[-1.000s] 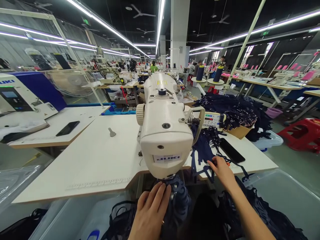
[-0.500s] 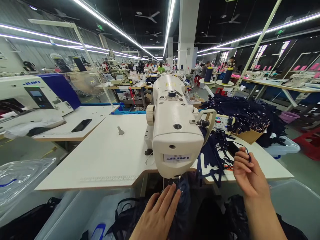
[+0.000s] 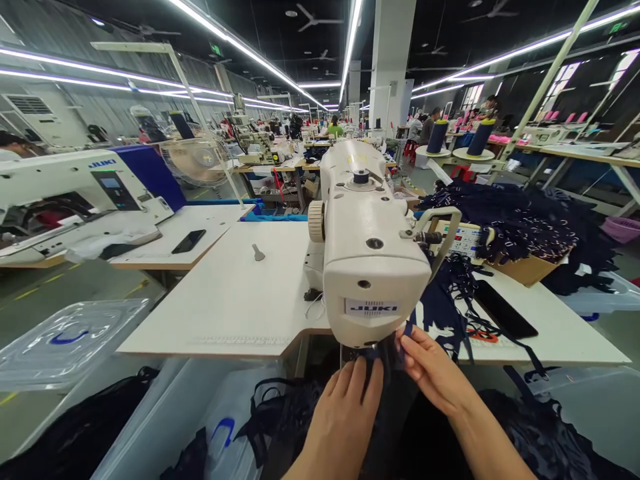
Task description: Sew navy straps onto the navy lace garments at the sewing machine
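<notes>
A white sewing machine [image 3: 375, 273] marked JUKI stands in front of me. Just below its head my left hand [image 3: 345, 407] rests on dark navy fabric [image 3: 385, 360], fingers stretched forward and a little bent. The needle area is mostly hidden by the machine head and my fingers. To the right of the head, my right hand [image 3: 437, 373] pinches a narrow navy strap [image 3: 407, 329] between thumb and fingers. More navy straps [image 3: 443, 300] lie in a tangle on the table beside the machine.
A black phone [image 3: 505, 310] and orange-handled scissors [image 3: 483, 335] lie at right. Behind them, navy straps with rings [image 3: 530, 227] heap over a cardboard box [image 3: 533, 267]. A small metal piece [image 3: 258, 253] lies on the left tabletop [image 3: 225, 293]. Plastic bins [image 3: 200, 400] with dark fabric stand below.
My right hand has moved left from above the right tabletop to beside the machine head, bringing the strap along. My left hand stays on the fabric. The view has turned slightly left.
</notes>
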`<state>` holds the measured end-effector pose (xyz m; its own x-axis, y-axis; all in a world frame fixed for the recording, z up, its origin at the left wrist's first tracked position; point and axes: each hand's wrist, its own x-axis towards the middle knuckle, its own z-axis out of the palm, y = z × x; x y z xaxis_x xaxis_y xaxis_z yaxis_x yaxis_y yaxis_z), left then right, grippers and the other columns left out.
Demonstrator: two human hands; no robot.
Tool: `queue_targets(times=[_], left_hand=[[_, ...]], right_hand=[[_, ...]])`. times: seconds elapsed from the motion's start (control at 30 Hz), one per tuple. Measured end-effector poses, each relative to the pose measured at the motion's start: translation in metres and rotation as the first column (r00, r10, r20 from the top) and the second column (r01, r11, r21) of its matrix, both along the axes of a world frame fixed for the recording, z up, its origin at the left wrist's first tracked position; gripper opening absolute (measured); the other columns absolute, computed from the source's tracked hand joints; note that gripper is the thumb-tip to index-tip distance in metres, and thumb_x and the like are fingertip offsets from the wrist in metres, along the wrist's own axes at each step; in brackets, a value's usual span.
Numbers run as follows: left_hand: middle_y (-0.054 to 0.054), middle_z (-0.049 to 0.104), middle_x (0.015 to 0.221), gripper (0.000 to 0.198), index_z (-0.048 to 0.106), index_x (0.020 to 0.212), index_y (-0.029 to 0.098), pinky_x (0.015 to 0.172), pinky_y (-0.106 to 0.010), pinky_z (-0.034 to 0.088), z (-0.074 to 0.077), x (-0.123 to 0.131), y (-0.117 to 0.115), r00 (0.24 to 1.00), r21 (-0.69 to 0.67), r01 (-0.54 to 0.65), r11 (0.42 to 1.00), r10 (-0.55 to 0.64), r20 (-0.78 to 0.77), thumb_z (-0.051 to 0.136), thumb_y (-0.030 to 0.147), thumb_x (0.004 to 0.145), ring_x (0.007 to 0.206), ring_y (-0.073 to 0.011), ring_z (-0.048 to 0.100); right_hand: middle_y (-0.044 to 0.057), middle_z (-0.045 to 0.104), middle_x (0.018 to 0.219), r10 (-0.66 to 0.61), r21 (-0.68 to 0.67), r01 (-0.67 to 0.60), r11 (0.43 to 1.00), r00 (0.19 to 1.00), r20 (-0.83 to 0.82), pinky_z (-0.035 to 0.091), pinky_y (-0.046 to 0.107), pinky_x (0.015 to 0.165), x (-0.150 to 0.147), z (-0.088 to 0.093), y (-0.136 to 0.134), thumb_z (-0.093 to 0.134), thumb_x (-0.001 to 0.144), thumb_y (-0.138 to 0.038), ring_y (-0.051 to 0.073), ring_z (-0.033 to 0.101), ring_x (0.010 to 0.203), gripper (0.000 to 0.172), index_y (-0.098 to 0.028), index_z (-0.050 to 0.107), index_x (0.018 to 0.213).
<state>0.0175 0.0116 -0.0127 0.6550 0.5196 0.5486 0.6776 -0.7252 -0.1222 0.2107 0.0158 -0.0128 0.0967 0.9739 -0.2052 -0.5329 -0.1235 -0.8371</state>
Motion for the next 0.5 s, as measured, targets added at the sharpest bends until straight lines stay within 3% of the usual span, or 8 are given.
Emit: queue_targets(times=[0.1, 0.2, 0.3, 0.5], left_hand=[[-0.013, 0.065, 0.105, 0.032, 0.057, 0.118, 0.009, 0.079, -0.035, 0.053, 0.007, -0.001, -0.003, 0.999, -0.027, -0.036, 0.999, 0.037, 0.005, 0.035, 0.023, 0.099, 0.094, -0.0228, 0.063], [-0.011, 0.066, 0.105, 0.029, 0.060, 0.111, 0.011, 0.081, -0.032, 0.053, 0.011, -0.007, -0.003, 0.996, -0.069, 0.088, 0.994, -0.086, 0.025, 0.034, 0.018, 0.099, 0.096, -0.0213, 0.063], [-0.010, 0.065, 0.109, 0.032, 0.058, 0.115, 0.011, 0.086, -0.028, 0.053, 0.008, -0.016, -0.002, 0.976, -0.155, 0.218, 0.963, -0.212, 0.057, 0.031, 0.014, 0.098, 0.101, -0.0195, 0.061], [-0.010, 0.062, 0.117, 0.031, 0.054, 0.119, 0.011, 0.092, -0.025, 0.051, -0.002, -0.028, 0.000, 0.963, -0.271, 0.257, 0.928, -0.221, 0.156, 0.031, 0.010, 0.098, 0.112, -0.0156, 0.057]], right_hand=[[-0.005, 0.050, 0.066, 0.016, 0.002, -0.016, 1.000, 0.998, 0.062, 0.035, 0.015, 0.043, -0.013, -0.001, -0.006, 0.077, 0.074, -0.041, 0.005, 0.042, 0.050, 0.030, -0.019, 0.064, 0.090], [-0.006, 0.049, 0.061, -0.010, 0.041, -0.001, 0.999, 0.964, 0.265, 0.039, 0.019, 0.047, -0.018, -0.001, -0.007, 0.071, 0.078, -0.047, 0.008, 0.043, 0.051, 0.031, -0.020, 0.060, 0.089], [-0.005, 0.048, 0.060, -0.064, 0.099, 0.018, 0.995, 0.876, 0.478, 0.040, 0.022, 0.052, -0.019, -0.003, -0.006, 0.066, 0.079, -0.052, 0.011, 0.045, 0.053, 0.033, -0.021, 0.058, 0.083], [-0.004, 0.048, 0.064, -0.129, 0.116, 0.066, 0.991, 0.700, 0.702, 0.040, 0.025, 0.060, -0.023, -0.010, -0.007, 0.062, 0.081, -0.052, 0.014, 0.047, 0.061, 0.030, -0.022, 0.054, 0.077]])
